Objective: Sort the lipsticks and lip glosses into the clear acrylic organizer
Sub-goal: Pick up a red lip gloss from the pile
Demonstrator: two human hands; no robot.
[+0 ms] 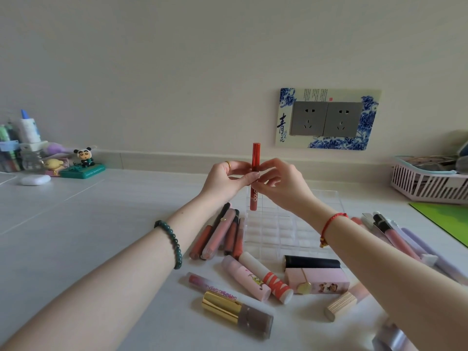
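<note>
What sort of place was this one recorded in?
Most likely a home, at a pale tiled surface against a wall: a decorated double wall socket, cartoon figurines and a pink basket sit near the loose lip glosses.

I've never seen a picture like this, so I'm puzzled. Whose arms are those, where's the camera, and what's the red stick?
No machine here: those are a person's own arms. The camera sits on their head, looking down, so you see what they see. The left hand and right hand both pinch a red lip gloss, upright, at the far corner of a clear organizer. Around it on the table lie more glosses and lipsticks. A pink basket stands at the right.
</note>
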